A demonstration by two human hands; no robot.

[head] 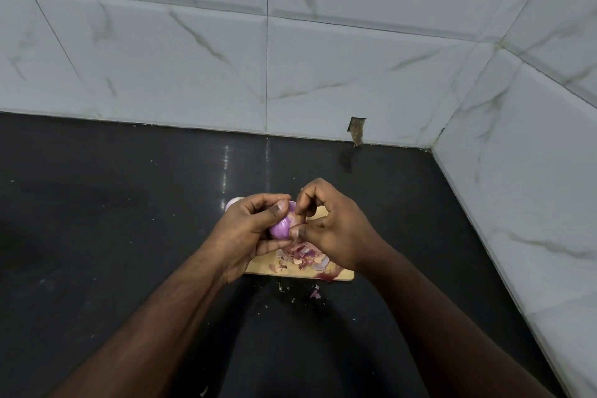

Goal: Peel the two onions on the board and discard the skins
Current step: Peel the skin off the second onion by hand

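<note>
In the head view, a purple onion is held above a wooden cutting board that lies on a dark countertop. The onion is cupped in the left hand, whose fingers are curled around it with the thumb pressed on its top. The right hand is closed at the onion's right side, where a bit of skin is pinched between thumb and forefinger (the rest of its fingers are bent inward above the board). A heap of loose skins, pink and reddish, is spread on the board just beneath the hands. A second pale onion is partly seen behind the left hand, at the board's far left edge; whether it rests on the board cannot be told. A few skin scraps are scattered on the countertop just in front of the board. White marbled wall tiles are seen behind and to the right.
</note>
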